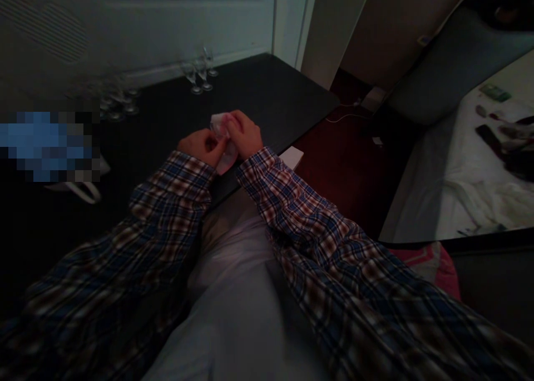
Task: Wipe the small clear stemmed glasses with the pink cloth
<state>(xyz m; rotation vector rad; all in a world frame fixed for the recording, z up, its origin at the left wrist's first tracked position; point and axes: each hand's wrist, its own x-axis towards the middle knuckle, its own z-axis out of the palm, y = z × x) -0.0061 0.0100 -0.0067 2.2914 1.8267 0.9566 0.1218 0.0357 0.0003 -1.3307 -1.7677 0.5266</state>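
Observation:
Close together over the near edge of a black table (292, 86) are both my hands. Between them is a thin, soft, pinkish-white sheet or packet (227, 163); the dim light hides its exact kind. My left hand (201, 146) has its fingers curled in and pinches the piece from the left. From the other side my right hand (249, 136) grips its upper part, thumb pressed against it. Beyond the hands, three stemmed glasses (197, 89) stand near the wall.
Several more stemmed glasses (117, 114) stand farther left, near a white strap (89, 194) and a blurred-out blue patch. A white box (292, 157) shows beside the table's near edge. A bed (467, 169) with scattered items lies right, past the red floor (334, 169).

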